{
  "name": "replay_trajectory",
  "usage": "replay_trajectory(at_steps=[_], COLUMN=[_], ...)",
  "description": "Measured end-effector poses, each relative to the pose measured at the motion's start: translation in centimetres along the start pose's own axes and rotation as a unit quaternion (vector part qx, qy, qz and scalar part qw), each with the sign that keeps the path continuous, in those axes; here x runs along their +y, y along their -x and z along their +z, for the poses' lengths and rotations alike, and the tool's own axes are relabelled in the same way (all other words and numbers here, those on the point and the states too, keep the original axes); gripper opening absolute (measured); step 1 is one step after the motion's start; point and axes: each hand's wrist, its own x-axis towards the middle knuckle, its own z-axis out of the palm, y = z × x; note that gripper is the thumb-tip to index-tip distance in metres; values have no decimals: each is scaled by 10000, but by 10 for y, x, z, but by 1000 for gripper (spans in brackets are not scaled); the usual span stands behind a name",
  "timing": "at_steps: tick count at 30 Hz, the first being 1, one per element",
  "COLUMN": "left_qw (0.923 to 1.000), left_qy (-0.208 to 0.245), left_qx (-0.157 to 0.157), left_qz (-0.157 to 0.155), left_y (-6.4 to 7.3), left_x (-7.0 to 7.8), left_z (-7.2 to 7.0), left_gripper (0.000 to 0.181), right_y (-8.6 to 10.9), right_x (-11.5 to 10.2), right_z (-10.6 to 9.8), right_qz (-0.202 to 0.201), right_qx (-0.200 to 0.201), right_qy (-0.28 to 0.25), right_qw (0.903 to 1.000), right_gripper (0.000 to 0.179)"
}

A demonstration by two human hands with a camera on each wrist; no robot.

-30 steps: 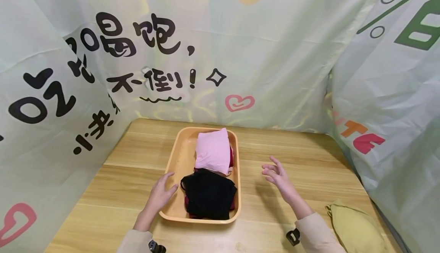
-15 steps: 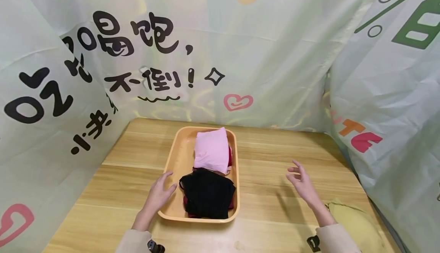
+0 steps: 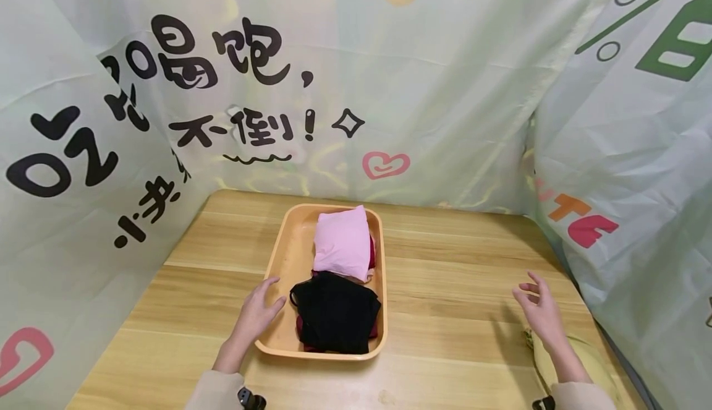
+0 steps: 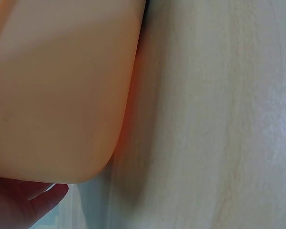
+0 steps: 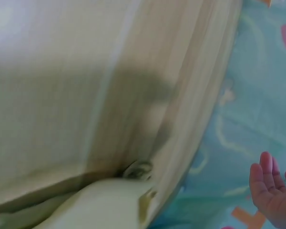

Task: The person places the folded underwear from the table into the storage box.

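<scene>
My left hand (image 3: 258, 308) is at the left rim of the orange tray (image 3: 282, 237), its thumb and fingers apart and the thumb tip reaching over the inside. In the left wrist view the fingers (image 4: 47, 200) show at the end of the tray's wall (image 4: 62, 119). My right hand (image 3: 538, 311) is raised over the right side of the table, fingers loosely bent and nothing in them. Beneath its forearm lies a yellow-green cloth bundle (image 3: 589, 360), partly hidden. A folded pink cloth (image 3: 343, 243) and a folded black garment (image 3: 336, 314) lie in the tray, dark red cloth showing under them.
The wooden table (image 3: 445, 261) stretches between the tray and the yellow-green bundle. Printed curtains (image 3: 445, 88) enclose the back and both sides. The table's right edge (image 3: 617, 357) runs close by the bundle.
My right hand has moved right and slightly toward me, from beside the tray to over the yellow-green bundle's side. The left hand, tray and folded cloths have stayed in place.
</scene>
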Motion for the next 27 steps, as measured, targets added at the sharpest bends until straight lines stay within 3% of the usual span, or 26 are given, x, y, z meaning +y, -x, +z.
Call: replay_trajectory(at_steps=[8,15,27], left_qw=[10000,10000,9998], left_qy=[8,-5,56], left_qx=[-6,-16,-91], left_qz=[-25,-81,-143], left_y=[1,1,2], left_x=[0,2,2], left_z=[0,2,3], left_gripper=[48,48,49], right_y=[6,7,4], right_x=[20,36,63], right_z=[-15,-24,-39], right_qz=[461,1048,1840], right_qx=[205,245,-971], right_qy=[-207,318,1142], right_qw=[9985,9937,9714], right_gripper=[62,61,81])
